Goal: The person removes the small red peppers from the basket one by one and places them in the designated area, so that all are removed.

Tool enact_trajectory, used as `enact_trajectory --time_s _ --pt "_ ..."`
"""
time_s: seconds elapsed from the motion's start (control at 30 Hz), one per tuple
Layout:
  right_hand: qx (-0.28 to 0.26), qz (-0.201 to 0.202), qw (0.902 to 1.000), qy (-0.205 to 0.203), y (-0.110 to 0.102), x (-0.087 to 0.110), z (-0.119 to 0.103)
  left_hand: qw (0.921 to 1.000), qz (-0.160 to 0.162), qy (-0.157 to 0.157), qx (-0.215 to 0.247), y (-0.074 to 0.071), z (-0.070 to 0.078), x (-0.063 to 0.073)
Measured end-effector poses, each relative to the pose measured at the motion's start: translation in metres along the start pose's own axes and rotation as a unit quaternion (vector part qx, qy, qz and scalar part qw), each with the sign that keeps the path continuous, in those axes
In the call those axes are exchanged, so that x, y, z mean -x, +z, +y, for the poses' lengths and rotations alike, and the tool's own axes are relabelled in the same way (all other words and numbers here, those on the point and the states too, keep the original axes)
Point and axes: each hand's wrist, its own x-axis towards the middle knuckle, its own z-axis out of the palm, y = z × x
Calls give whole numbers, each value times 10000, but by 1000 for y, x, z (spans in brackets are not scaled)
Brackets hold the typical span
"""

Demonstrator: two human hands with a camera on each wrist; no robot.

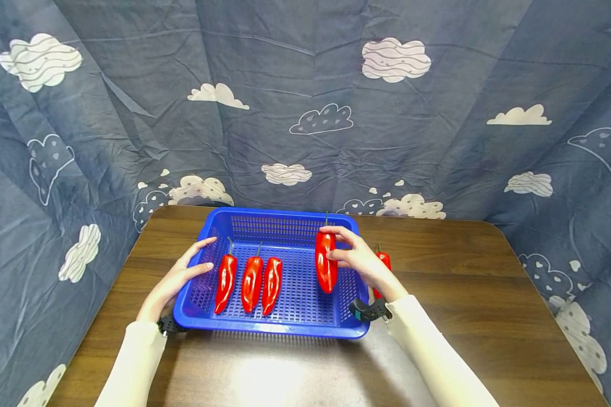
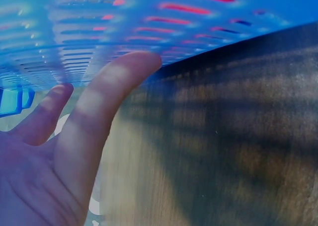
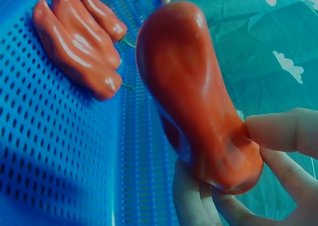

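Note:
My right hand (image 1: pixel 362 261) pinches a glossy red pepper (image 1: pixel 325 268) near its stem end, above the right part of a blue plastic basket (image 1: pixel 280 327). In the right wrist view, thumb and fingers press on both sides of this pepper (image 3: pixel 186 87), its tip toward the camera. Three red peppers lie side by side in the basket's left half: one at the left (image 1: pixel 226 282), one in the middle (image 1: pixel 252 284) and one at the right (image 1: pixel 272 285). My left hand (image 1: pixel 170 284) touches the basket's left side with extended fingers; the thumb (image 2: pixel 107 94) shows against the slotted wall.
Another red pepper (image 1: pixel 383 260) lies on the wooden table (image 1: pixel 453 294) just right of the basket, partly hidden by the right forearm. Behind the table hangs a dark blue-grey curtain (image 1: pixel 265 135) with cloud prints.

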Motion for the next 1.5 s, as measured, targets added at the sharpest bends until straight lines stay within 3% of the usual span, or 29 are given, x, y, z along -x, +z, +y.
enact_trajectory --time_s 0.33,1.5 --pt "178 91 9998 -44 -17 11 2 9999 -21 60 -88 0 -1 0" --pt "-127 514 9986 -82 -80 50 14 10000 30 -51 -55 -1 0 -1"
